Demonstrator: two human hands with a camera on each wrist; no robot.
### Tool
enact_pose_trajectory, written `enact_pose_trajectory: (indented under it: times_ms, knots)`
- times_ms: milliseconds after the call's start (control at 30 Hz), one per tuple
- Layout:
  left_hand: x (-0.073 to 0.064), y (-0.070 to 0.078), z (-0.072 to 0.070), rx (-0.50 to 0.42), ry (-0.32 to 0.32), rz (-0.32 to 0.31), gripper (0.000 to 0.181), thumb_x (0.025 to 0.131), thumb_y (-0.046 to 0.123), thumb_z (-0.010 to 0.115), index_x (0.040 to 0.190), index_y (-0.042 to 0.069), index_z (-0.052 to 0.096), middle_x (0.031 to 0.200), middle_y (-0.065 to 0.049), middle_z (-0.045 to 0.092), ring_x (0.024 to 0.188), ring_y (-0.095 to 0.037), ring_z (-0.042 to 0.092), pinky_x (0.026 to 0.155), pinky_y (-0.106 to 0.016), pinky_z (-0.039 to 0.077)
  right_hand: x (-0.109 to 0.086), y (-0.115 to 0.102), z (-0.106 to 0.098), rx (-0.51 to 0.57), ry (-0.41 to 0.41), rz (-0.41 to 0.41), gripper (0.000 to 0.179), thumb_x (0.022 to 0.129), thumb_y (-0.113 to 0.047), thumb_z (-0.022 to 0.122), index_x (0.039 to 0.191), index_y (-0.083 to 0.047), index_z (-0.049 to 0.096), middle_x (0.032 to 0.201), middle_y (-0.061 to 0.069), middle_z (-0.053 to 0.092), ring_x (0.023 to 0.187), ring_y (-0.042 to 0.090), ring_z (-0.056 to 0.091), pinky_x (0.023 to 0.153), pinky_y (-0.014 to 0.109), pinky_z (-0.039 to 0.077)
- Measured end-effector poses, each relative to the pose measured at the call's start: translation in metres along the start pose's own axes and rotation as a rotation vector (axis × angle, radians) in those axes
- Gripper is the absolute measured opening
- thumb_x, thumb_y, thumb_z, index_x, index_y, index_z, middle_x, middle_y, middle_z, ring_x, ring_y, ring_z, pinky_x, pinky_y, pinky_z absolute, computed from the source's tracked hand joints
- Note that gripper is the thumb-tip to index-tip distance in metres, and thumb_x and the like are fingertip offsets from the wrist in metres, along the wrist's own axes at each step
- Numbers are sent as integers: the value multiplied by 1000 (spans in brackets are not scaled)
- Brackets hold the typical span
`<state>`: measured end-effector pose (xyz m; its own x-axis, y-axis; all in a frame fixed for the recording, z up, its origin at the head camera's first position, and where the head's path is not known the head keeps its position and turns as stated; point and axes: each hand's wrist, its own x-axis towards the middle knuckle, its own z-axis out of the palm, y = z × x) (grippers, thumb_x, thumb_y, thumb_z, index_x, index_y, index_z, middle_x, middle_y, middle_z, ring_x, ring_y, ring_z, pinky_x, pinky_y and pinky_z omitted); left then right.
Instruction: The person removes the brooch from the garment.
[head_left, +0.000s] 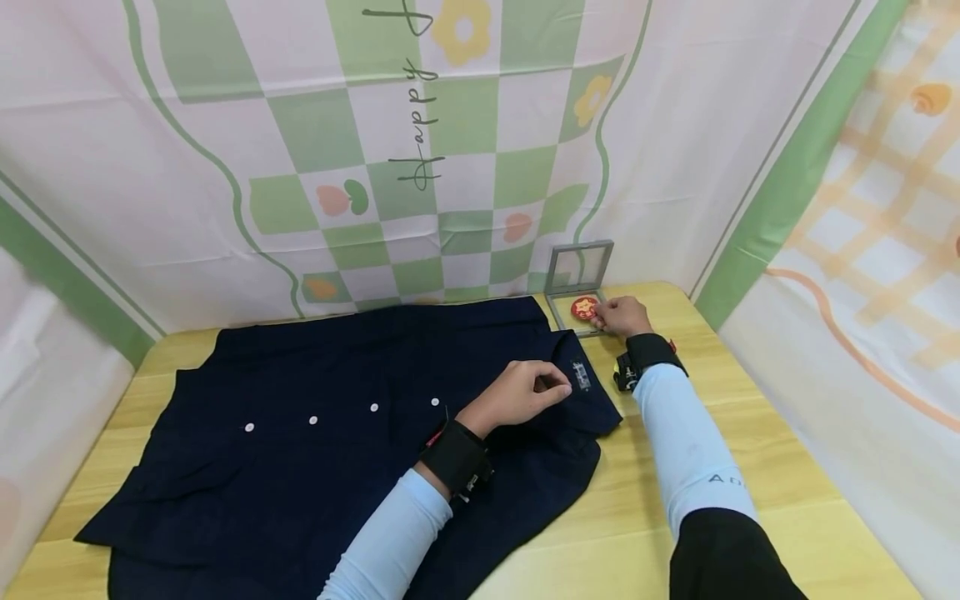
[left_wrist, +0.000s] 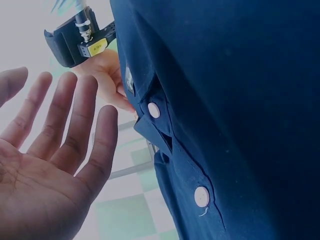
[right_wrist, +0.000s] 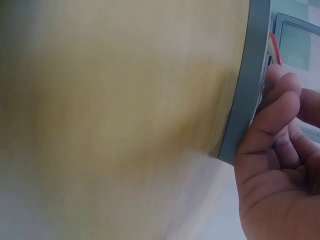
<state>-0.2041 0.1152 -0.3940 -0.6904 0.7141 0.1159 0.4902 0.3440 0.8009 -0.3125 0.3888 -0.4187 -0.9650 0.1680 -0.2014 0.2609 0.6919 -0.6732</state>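
Note:
A round red badge with a yellow design lies in an open grey-framed case with a clear raised lid. My right hand has its fingertips pinched at the badge's right edge. The right wrist view shows the badge's red rim right at those fingertips, by the case's grey frame. My left hand is held over the collar end of a dark navy shirt, its fingers loosely extended and nothing in them. Several white buttons run along the shirt front.
A small shiny label sits inside the shirt's collar. The yellow wooden table ends at the back against a patterned curtain. More curtain hangs along the right side.

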Motion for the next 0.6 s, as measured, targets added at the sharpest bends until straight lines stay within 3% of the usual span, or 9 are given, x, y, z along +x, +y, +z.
enact_pose_trajectory:
  times_ms: [167,267,600]
  knots:
    - [-1,0,0,16,-7,0,19,100,21,59,108,10,72,100,-3,70,75,-4,58,68,-16,47,3,1,3,30,10,9,39,102,-30,50,104,4,69,59,-12,62,58,3,57,60,21,45]
    - [-2,0,0,10,-13,-15,19,100,22,59,108,11,72,100,-3,70,75,-5,57,68,-16,46,4,1,6,-7,38,-3,40,100,-33,53,91,1,72,55,-12,61,56,6,55,58,23,43]
    - [-3,-1,-3,9,-16,-11,20,100,22,58,109,11,72,102,-3,69,74,-8,57,66,-16,46,-1,-12,11,-150,126,3,45,98,-33,57,68,-3,73,57,0,67,77,32,56,62,31,39]
